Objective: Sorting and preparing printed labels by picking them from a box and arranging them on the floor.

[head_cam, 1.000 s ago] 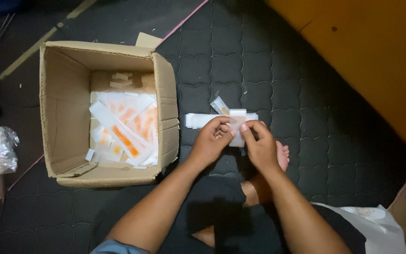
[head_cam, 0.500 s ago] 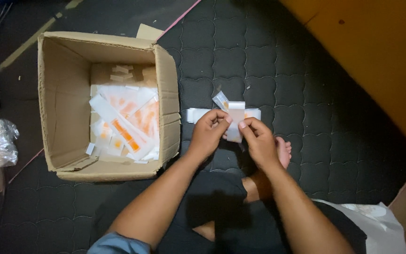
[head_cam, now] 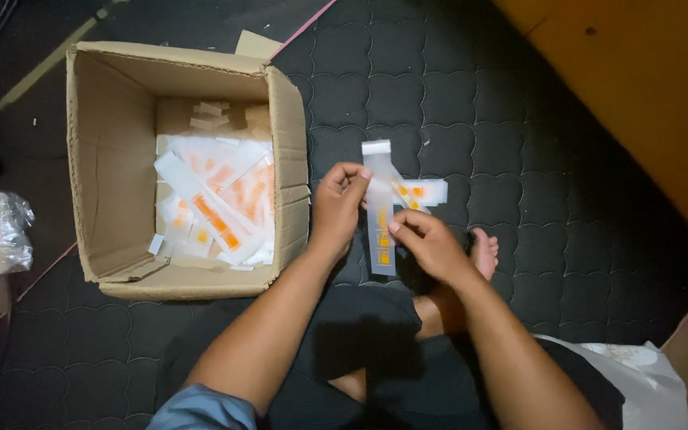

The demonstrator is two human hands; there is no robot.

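Clear sachet strip (head_cam: pixel 381 209) hangs upright between both hands, above the dark quilted mat (head_cam: pixel 519 143). Left hand (head_cam: pixel 338 205) pinches its upper edge, fingers curled; right hand (head_cam: pixel 428 245) pinches lower down. One cardboard box (head_cam: pixel 109 159) sits left, holding many more strips.

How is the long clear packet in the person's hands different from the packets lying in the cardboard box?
The long packet is held up lengthwise by the left hand and right hand; the packets in the box lie flat in a loose, overlapping heap. The held one is single; the boxed ones are many. Both are clear with orange markings.
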